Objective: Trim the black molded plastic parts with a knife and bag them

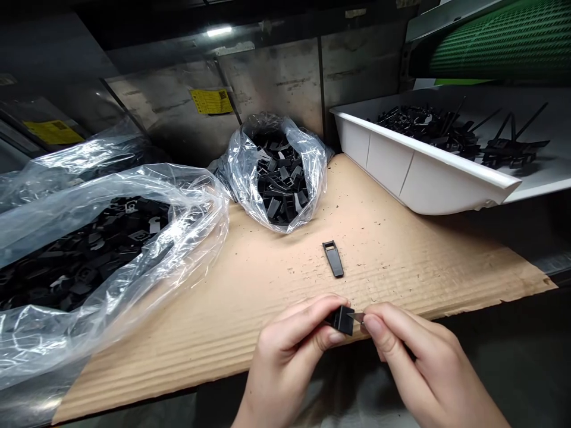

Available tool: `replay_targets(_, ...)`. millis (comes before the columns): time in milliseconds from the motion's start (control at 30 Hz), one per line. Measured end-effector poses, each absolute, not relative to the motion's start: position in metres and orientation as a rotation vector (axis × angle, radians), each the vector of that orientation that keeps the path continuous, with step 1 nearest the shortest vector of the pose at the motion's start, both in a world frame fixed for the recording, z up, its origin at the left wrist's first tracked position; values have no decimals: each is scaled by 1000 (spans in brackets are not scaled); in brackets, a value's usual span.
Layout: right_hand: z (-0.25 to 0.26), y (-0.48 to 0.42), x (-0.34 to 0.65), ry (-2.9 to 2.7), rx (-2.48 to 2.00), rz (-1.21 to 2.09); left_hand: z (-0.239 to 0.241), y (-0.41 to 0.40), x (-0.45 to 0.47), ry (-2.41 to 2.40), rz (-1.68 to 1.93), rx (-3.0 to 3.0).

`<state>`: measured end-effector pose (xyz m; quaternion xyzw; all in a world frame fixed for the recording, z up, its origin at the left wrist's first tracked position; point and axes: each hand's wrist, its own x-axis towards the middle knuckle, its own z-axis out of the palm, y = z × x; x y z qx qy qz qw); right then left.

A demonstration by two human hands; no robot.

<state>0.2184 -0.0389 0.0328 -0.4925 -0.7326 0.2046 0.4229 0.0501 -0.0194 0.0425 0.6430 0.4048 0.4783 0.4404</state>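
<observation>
Loose black clip (333,259) lies flat on the cardboard (263,279), just beyond the fingers. Farther back and a bit left of them: open plastic bag (241,160) full of black pieces. Bigger bag (196,238), also full, well left of them. White tray (388,160) with dark parts sits beyond, to their right. Left hand (289,351): thumb and index pinched shut on a small black part (343,321), over the cardboard's near edge. Right hand (419,356): fingertips closed on a pointed blade (357,317), tip aimed left at the part. Both hands reach in from below, wrists low.
</observation>
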Motion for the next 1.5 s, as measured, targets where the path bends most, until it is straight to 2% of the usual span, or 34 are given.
replay_targets(367,32,-50,215,-1872,-1052,581,43,-20,54,1174,1197,1553)
replay_targets(667,42,-32,216,-1600,-1274,913,46,-18,49,983,1088,1595)
replay_targets(933,42,-40,228,-1612,-1230,677,46,-21,44,881,1004,1208)
replay_targets(1100,33,-46,230,-1790,-1028,483,46,-20,54,796,1108,1080)
replay_targets(1267,24,-45,230,-1888,-1082,196,47,-23,58,1080,1136,1191)
replay_targets(1500,25,-43,229,-1946,-1121,73,51,-24,61,1142,1204,1437)
